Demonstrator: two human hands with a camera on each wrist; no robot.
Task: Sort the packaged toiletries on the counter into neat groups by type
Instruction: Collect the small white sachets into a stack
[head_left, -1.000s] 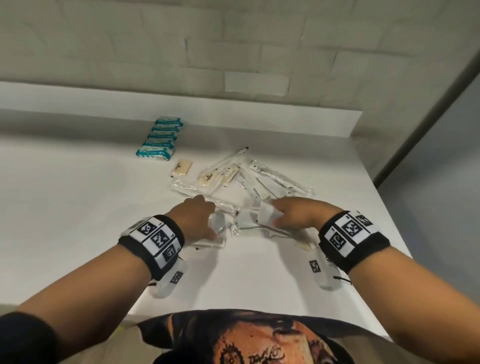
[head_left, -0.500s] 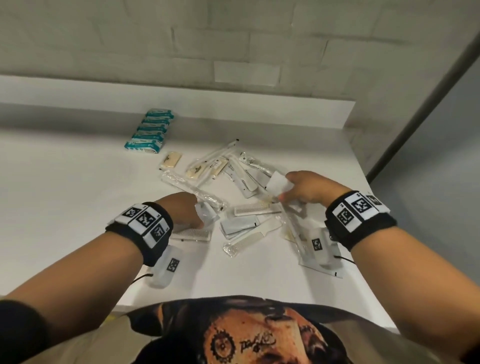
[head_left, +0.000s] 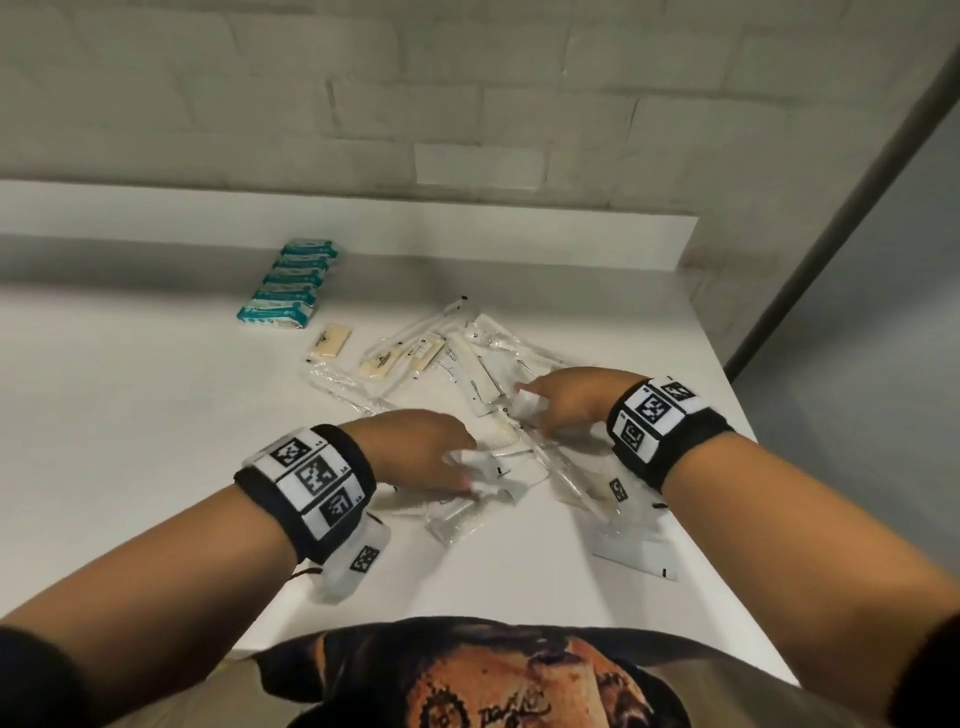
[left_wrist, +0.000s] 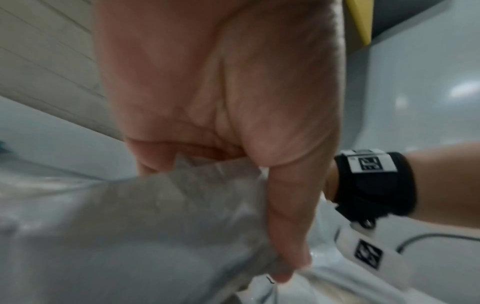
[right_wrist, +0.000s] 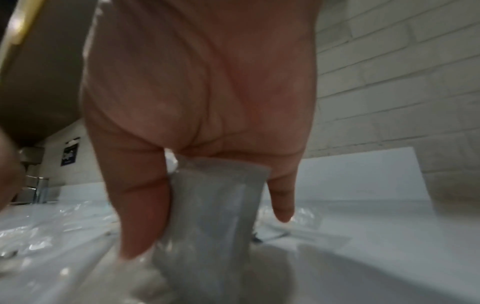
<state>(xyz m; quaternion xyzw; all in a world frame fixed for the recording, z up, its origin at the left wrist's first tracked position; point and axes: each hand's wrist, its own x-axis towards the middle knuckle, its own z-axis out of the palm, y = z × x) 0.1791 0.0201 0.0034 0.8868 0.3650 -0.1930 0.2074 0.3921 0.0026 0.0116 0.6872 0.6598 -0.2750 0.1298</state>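
A loose heap of clear and white wrapped toiletries (head_left: 467, 358) lies mid-counter: long stick packs, combs, flat sachets. My left hand (head_left: 415, 449) (left_wrist: 221, 144) sits at the heap's near side and grips a crumpled white sachet (head_left: 488, 475) (left_wrist: 155, 216) under its curled fingers. My right hand (head_left: 566, 397) (right_wrist: 197, 123) is further back on the right and holds another white sachet (head_left: 527, 402) (right_wrist: 215, 216) between thumb and fingers. A wrapped comb (head_left: 457, 519) lies just below the left hand.
A neat row of teal packets (head_left: 288, 286) stands at the back left, with a tan soap sachet (head_left: 332, 340) beside it. A flat white pack (head_left: 634, 556) lies near the counter's right front edge (head_left: 727, 597). A raised ledge (head_left: 363, 218) and brick wall close the back.
Both hands, each holding a white sachet throughout, spread apart, then the left moved right and forward into the heap while the right sank onto the packs. The head view shifted.
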